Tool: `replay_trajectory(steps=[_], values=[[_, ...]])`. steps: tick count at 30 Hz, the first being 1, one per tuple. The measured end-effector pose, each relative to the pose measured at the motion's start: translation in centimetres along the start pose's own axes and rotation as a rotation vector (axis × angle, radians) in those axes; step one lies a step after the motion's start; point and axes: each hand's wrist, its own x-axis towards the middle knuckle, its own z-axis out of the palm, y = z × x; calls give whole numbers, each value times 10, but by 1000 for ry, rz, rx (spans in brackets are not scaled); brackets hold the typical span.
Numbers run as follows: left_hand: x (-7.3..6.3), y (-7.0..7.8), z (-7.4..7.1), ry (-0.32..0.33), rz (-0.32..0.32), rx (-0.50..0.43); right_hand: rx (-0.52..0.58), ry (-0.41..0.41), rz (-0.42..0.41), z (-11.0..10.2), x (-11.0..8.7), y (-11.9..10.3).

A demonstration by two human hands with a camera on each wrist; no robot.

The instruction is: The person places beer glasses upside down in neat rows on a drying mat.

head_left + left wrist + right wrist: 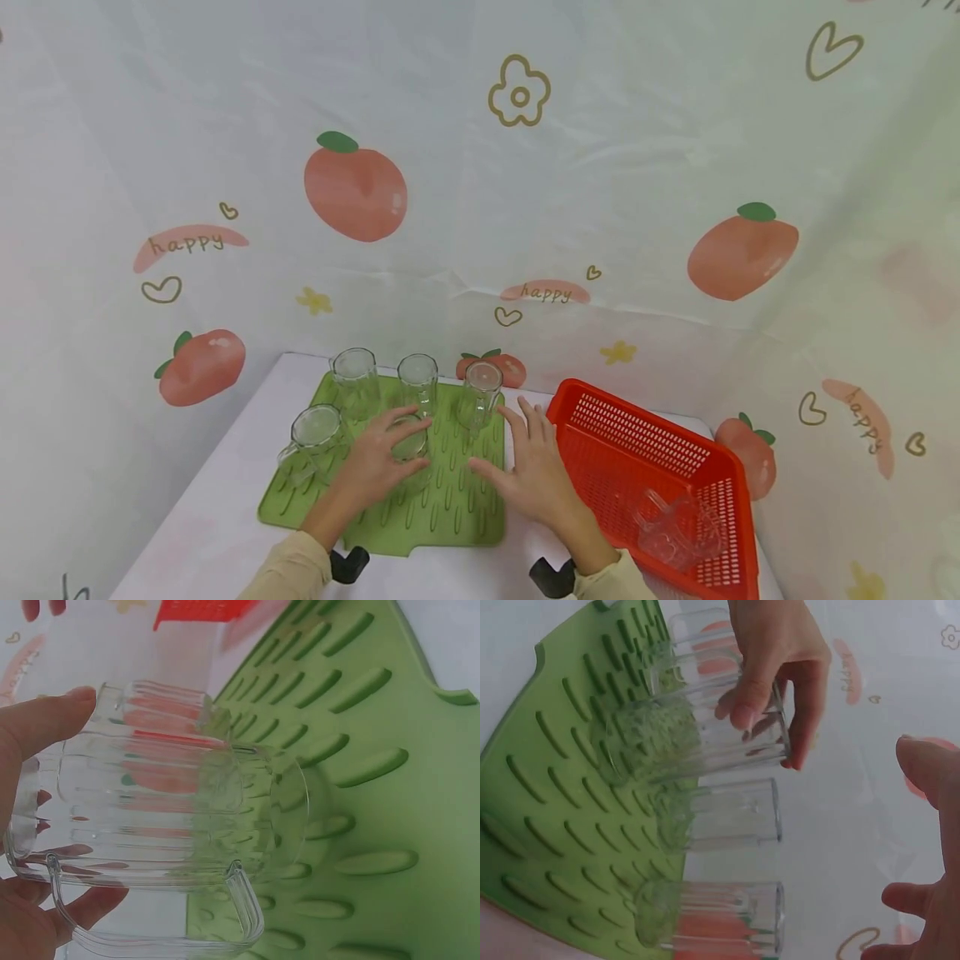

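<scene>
My left hand (378,458) grips a clear glass mug (165,795) round its upper end, thumb on one side and fingers on the other. The mug is upright over the ridged green drying mat (457,512), its lower end at the ridges and its handle visible in the left wrist view. My right hand (532,462) hovers over the mat's right edge, fingers spread and holding nothing. Closest to it is another glass mug (482,396) at the mat's back right corner.
More glass mugs stand on the mat: one at back left (356,383), one at back middle (417,383) and one at left (317,433). Right of the mat is a red plastic basket (738,471) with clear glassware (678,533) lying inside. A patterned cloth (480,167) hangs behind.
</scene>
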Motion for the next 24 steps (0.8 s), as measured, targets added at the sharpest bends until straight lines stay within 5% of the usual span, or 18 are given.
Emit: replay_trajectory(steps=[9, 24], values=[[-2, -6, 7, -25, -17, -25, -41, -10, 42, -15, 2, 7], [2, 3, 4, -193, -147, -67, -151, 2, 69, -32, 2, 24]])
